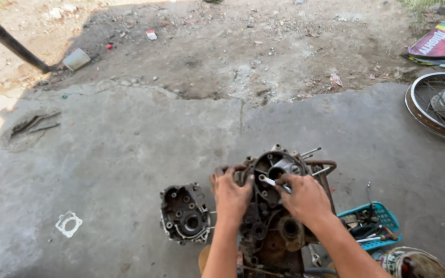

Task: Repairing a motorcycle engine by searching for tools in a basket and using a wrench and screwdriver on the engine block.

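A dirty, rusty engine case (271, 226) lies on the concrete floor in front of me, its round opening facing up. My left hand (230, 193) grips the case's left edge. In my right hand (305, 198) is a slim metal tool (271, 181), whose tip reaches into the round opening. A separate engine cover (185, 213) with several holes lies just left of the case, apart from both hands.
A white gasket (68, 224) lies on the concrete at the left. A blue plastic basket (379, 219) of tools sits right of the case. A spoked wheel (439, 105) lies at the far right. Beyond the concrete slab (130, 134) is littered dirt.
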